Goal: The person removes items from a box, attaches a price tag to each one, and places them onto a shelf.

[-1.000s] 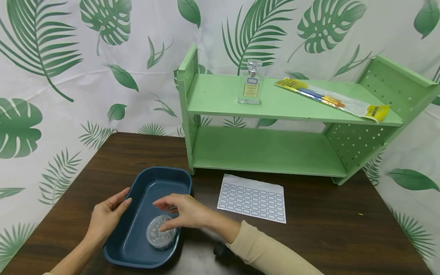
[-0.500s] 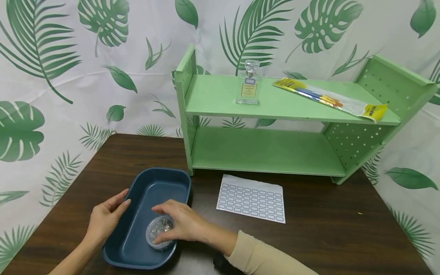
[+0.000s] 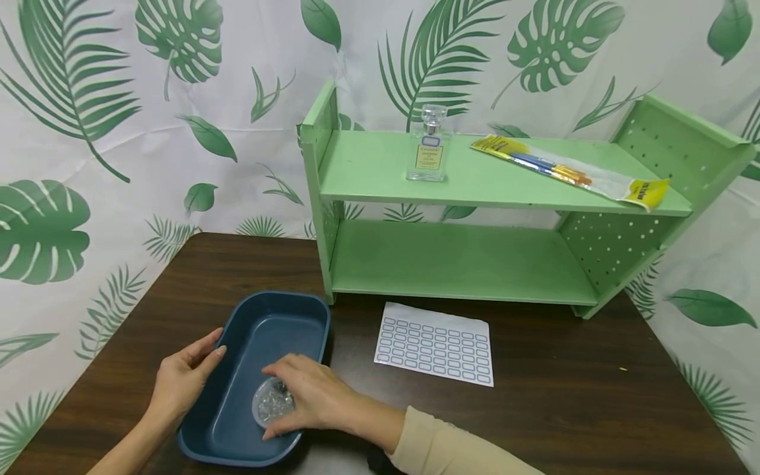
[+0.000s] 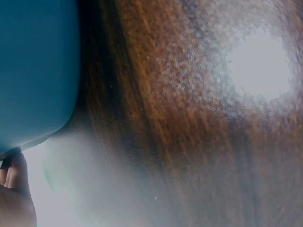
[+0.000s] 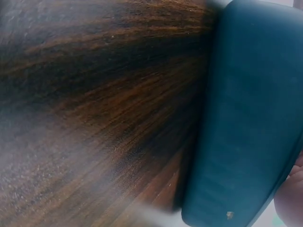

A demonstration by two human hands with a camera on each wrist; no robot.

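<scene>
A blue tray [image 3: 228,402] with rounded corners lies on the dark wooden table. At its left rim is my left hand [image 3: 181,382], thumb and fingers pinching the edge. The tray's outer wall [image 4: 35,71] and part of that hand [image 4: 16,198] show in the left wrist view. Inside the tray's near right part sits a round clear container [image 3: 270,402] with shiny bits in it. My right hand [image 3: 323,396] grips the container from the right, thumb on the near side, fingers on the far side. The right hand's back hides part of it.
Behind stands a green two-tier shelf [image 3: 463,257]. A glass perfume bottle [image 3: 429,148] and a packet of brushes [image 3: 570,171] are on its upper board. A sheet of blue-framed labels [image 3: 436,344] lies right of the tray. A dark object [image 3: 380,460] is partly under the right sleeve.
My right hand has come down and nearer, its thumb and fingers closing around the round container. The left hand stays at the tray's rim.
</scene>
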